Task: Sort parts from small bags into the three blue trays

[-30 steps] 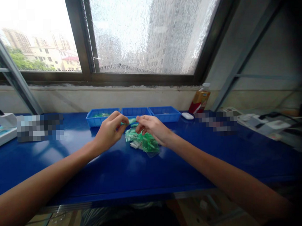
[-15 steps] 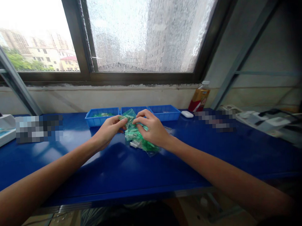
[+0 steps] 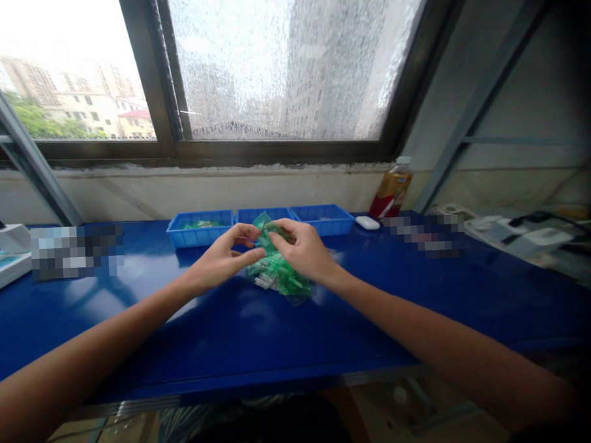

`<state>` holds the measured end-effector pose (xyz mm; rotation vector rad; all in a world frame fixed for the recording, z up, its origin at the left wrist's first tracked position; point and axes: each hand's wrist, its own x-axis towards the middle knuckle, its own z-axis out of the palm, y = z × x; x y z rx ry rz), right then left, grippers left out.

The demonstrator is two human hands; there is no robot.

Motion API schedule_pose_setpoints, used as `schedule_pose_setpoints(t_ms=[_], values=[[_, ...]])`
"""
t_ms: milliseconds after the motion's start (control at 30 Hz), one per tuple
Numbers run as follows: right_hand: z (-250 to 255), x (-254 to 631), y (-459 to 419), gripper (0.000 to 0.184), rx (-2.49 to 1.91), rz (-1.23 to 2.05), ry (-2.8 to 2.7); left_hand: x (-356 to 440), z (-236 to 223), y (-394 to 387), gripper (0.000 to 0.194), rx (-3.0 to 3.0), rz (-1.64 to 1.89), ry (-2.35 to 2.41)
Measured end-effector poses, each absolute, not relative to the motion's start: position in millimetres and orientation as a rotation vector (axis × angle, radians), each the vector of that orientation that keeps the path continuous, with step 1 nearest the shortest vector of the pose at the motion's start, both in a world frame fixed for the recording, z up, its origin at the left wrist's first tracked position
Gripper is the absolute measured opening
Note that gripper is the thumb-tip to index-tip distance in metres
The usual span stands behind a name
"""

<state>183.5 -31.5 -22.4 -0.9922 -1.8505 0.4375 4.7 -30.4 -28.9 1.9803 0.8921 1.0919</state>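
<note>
A small see-through green plastic bag (image 3: pixel 263 221) is pinched upright in the fingers of my right hand (image 3: pixel 304 248). My left hand (image 3: pixel 227 256) is at the bag's left side, thumb and fingers spread apart around its edge; whether a fingertip touches it is hard to see. Beneath both hands lies a pile of small green and clear plastic bags (image 3: pixel 294 285) with pale little pieces among them. My right hand hides part of that pile. What the held bag contains is too blurred to tell.
Behind my hands stand three joined blue bins; the left bin (image 3: pixel 198 237) has green bags in it. Right of them are a white rounded case (image 3: pixel 367 223) and a bottle (image 3: pixel 391 190). Power strips with plugs (image 3: pixel 536 240) lie at the right, and a white box (image 3: pixel 6 270) at the left.
My left hand has let go of the bag and spread its fingers. The bag has shifted slightly right, into my right hand's fingers.
</note>
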Motion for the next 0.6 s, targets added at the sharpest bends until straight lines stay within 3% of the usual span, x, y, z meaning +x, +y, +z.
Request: schedule_pose_setpoints(t_ms=[133, 233, 467, 600], values=[[-26, 189, -30, 0.027, -0.826, -0.065, -2.095, 9, -27, -30, 0.038, 1.366, 1.041, 0.807], [-28, 189, -31, 0.038, -0.764, -0.217, -2.239, 6, -25, -24, 0.034, 1.335, 1.107, 0.841], [-20, 196, -28, 0.032, -0.817, -0.166, -2.126, -47, -5, 6, 0.015, 2.118, 1.767, 1.375], [-20, 208, -15, 0.024, -0.970, -0.184, -2.130, -66, -12, 21, 0.017, 2.665, 1.462, 1.541]])
